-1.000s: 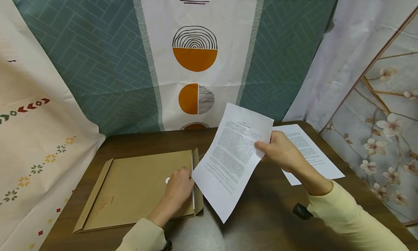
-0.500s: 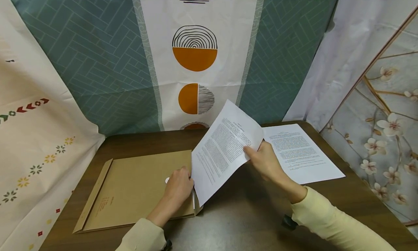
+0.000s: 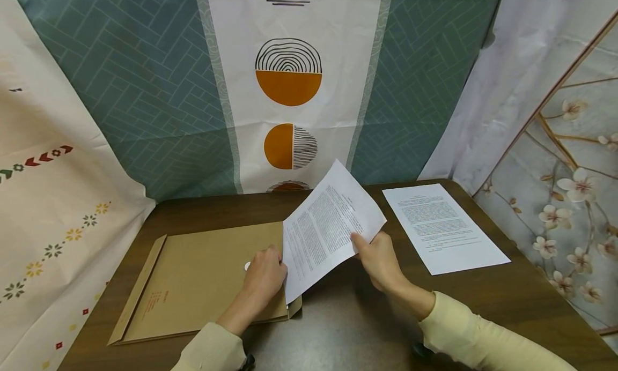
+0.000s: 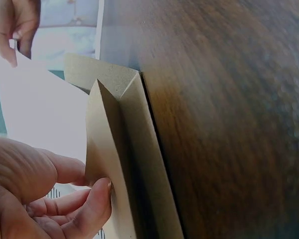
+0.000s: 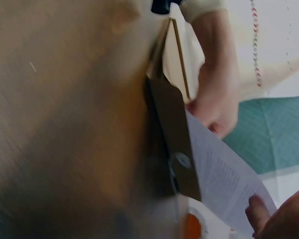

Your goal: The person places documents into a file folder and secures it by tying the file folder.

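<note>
A brown kraft document envelope (image 3: 207, 285) lies on the table with its opening toward the right. My left hand (image 3: 264, 272) pinches the top panel's edge (image 4: 100, 144) between thumb and fingers, lifting it so the mouth gapes in the left wrist view. My right hand (image 3: 380, 259) grips a printed paper sheet (image 3: 321, 229) near its right edge, thumb on the printed face. The sheet is tilted and bowed, its left end right at the envelope's mouth. In the right wrist view, the envelope's flap (image 5: 173, 139) with a round fastener stands beside the sheet.
Another printed sheet (image 3: 444, 231) lies flat at the right of the dark wooden table (image 3: 338, 339). Patterned cloth (image 3: 289, 92) hangs behind the table, and more cloths hang at the left and right.
My right hand has moved left and down, bringing the sheet's left end to the envelope's mouth. More of the flat sheet at the right now shows. My left hand stays in place.
</note>
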Demonstrator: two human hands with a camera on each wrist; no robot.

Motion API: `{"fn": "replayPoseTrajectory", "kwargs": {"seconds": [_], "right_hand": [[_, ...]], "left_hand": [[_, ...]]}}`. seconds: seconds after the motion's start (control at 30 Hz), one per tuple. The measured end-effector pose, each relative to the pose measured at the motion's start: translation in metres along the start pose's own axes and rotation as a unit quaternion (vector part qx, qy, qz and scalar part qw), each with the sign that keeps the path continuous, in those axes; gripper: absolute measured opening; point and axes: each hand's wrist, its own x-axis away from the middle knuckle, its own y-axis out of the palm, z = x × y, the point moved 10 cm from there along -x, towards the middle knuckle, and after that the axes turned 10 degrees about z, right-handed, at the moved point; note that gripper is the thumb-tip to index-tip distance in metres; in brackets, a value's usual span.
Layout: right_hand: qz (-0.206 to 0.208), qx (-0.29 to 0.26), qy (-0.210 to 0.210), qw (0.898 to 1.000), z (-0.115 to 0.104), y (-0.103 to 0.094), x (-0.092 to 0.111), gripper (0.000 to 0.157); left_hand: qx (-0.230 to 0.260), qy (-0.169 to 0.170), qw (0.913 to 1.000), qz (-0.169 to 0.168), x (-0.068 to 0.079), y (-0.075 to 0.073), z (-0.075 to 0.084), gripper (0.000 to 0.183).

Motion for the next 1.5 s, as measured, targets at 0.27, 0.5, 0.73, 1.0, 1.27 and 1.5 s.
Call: {"fn": "replayPoseTrajectory", "kwargs": {"seconds": [0.27,0.5,0.73,1.0,1.27,1.5], "right_hand": [[-0.082,-0.036,0.041,0.995,0.017,0.012,0.016,0.033],[-0.094,-0.089,0.085,0.988,0.008,-0.012,-0.009,0.052],[-0.178,-0.023,0.154,0.972,0.015,-0.022,-0.042,0.077],[-0.216,0.069,0.125,0.966,0.019,-0.021,-0.057,0.031],[-0.239,0.085,0.116,0.96,0.024,-0.012,-0.046,0.024],[-0.25,0.082,0.121,0.957,0.028,0.001,-0.034,0.025]], "left_hand": [[0.005,-0.004,1.0,-0.002,0.001,0.0,-0.002,0.033],[0.003,0.011,0.9999,0.005,0.001,-0.001,-0.001,0.032],[0.004,0.006,1.0,0.001,0.001,0.0,-0.002,0.034],[0.005,0.003,1.0,-0.004,0.002,-0.001,-0.001,0.029],[0.006,0.013,0.9999,0.0,0.001,-0.002,-0.002,0.03],[0.01,0.016,0.9998,0.001,0.001,-0.004,-0.002,0.027]]}}
